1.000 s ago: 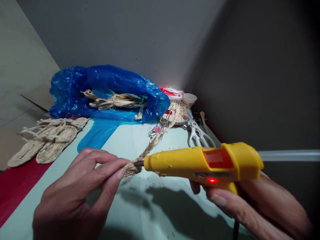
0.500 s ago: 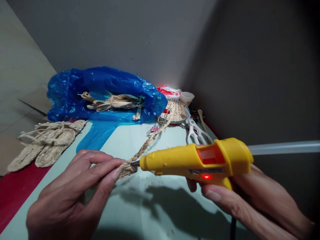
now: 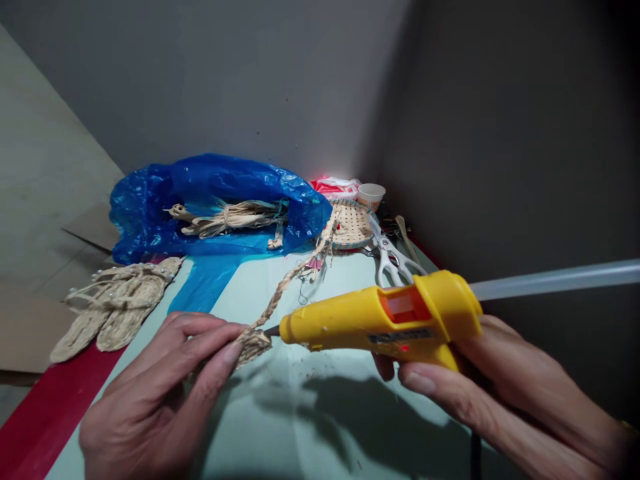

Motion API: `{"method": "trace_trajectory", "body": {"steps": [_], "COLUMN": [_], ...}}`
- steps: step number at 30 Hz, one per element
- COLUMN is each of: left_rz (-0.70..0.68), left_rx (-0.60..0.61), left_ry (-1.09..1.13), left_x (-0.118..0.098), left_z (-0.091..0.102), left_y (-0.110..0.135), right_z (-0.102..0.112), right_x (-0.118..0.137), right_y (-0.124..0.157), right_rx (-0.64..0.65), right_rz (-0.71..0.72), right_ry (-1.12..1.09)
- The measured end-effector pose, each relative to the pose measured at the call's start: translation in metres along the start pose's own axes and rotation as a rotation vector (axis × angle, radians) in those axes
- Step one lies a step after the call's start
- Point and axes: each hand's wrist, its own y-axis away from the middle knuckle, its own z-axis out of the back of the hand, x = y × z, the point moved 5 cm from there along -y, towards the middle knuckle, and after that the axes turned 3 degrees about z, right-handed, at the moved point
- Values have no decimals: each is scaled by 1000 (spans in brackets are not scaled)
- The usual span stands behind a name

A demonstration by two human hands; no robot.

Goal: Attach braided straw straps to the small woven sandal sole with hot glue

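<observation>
Between the thumb and fingers of my left hand point(image 3: 170, 393) is a braided straw piece point(image 3: 254, 348), partly hidden by the fingers. A loose length of straw braid point(image 3: 280, 288) runs from it up and away toward the back of the table. My right hand point(image 3: 465, 393) grips a yellow glue gun point(image 3: 360, 319) by its handle, with a red light lit on its side. The gun's dark nozzle points left and meets or nearly meets the braided piece. A clear glue stick point(image 3: 555, 280) sticks out of the gun's rear.
A blue plastic bag point(image 3: 220, 175) holding bundled straw point(image 3: 235, 219) lies at the back. Woven straw sandals point(image 3: 127, 303) with beads sit at left. White-handled scissors point(image 3: 393, 257), a woven basket point(image 3: 353, 225) and a white cup point(image 3: 371, 195) stand by the wall.
The view has shifted slightly. The loose braid now arches away from the held piece, and the gun's rear has swung a little left, its nozzle still close to the straw.
</observation>
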Motion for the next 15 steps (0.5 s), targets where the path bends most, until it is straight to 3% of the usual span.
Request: {"method": "trace_trajectory", "body": {"steps": [4,9,15], "left_rz": [101,95,243], "left_rx": [-26,-41,-102], "left_ry": [15,-3,85], "left_x": [-4,-4,1], "left_z": [0,4,1], "left_y": [3,3,4], "right_z": [0,1,2], "right_x": [-1,-1,3], "right_y": [1,4,0], "right_rx": [-6,8,24], "right_rz": [-1,39,70], "right_ry": [5,28,-9]}}
